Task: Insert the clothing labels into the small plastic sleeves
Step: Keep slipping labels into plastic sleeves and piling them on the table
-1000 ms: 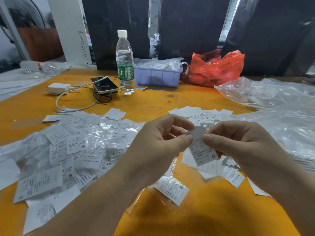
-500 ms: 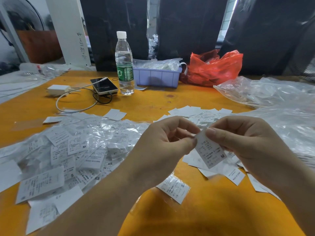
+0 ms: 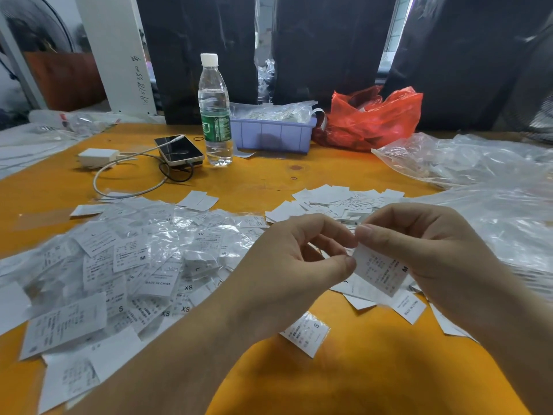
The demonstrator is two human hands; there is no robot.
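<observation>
Above table [image 3: 374, 369], both hands [image 3: 287, 265] [image 3: 431, 250] pinch M label [image 3: 378, 272], sleeve indiscernible

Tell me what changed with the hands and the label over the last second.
Little changed. Both hands rose slightly above the table, and the label turned so that its lower end swings further toward the right hand. The left hand and right hand still pinch its top edge together. The sleeved pile and the loose labels stayed put.
</observation>
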